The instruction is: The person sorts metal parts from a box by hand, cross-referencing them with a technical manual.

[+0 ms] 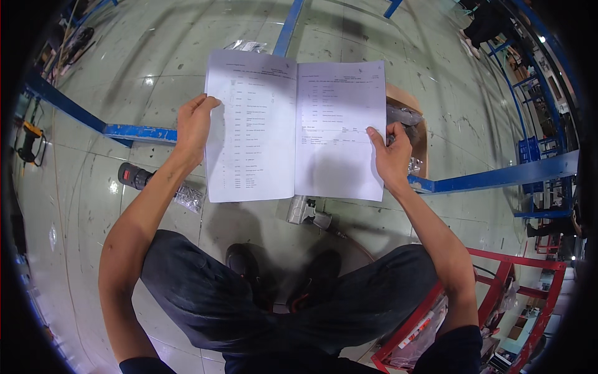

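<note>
Spread open before me is a white paper document (252, 165), its two printed pages carrying lists of small text. My left hand (197, 123) pinches the left page by its outer edge, thumb on the front. At the right page's outer edge, my right hand (393, 157) grips with the thumb in front; its curled fingers are partly hidden, and a small dark thing seems to show between them. Below the pages, an air tool (303, 210) with a hose lies on the floor. A black and red cordless tool (134, 175) lies beyond my left forearm, beside a clear bag of small parts (188, 197).
Blue metal beams (498, 179) cross the floor on both sides. A cardboard box (416, 103) with parts sits behind the right page. Near my right leg stands a red metal frame (486, 299). A yellow and black tool (31, 140) is at far left; blue racks (532, 156) stand right.
</note>
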A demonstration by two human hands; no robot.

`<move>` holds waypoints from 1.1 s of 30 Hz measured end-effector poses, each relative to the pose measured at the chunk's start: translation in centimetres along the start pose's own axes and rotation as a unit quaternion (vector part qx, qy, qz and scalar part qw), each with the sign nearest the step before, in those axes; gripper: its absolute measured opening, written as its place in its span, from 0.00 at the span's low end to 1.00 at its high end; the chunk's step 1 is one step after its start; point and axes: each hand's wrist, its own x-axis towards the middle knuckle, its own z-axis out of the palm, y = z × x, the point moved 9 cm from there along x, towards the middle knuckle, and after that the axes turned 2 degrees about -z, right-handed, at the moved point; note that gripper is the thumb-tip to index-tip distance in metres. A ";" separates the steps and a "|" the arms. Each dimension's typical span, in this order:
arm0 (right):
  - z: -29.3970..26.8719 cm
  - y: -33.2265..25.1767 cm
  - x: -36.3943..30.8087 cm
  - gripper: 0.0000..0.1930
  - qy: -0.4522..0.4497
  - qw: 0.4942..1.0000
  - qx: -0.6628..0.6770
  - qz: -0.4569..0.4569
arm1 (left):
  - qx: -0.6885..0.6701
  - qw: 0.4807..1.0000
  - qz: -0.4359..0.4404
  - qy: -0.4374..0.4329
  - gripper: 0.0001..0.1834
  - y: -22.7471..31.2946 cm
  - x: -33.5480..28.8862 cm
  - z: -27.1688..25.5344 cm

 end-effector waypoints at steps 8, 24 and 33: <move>-0.2 0.3 0.0 0.17 -0.002 1.000 -0.002 0.023 | -0.007 1.000 -0.017 -0.003 0.12 -0.3 0.1 0.0; -0.3 0.6 -0.1 0.18 -0.006 0.999 -0.010 0.038 | 0.009 0.999 -0.033 -0.001 0.14 -0.3 -0.3 0.2; -0.4 0.5 -0.1 0.18 -0.009 0.999 -0.008 0.042 | 0.009 0.999 -0.040 -0.012 0.14 -0.7 -0.1 0.3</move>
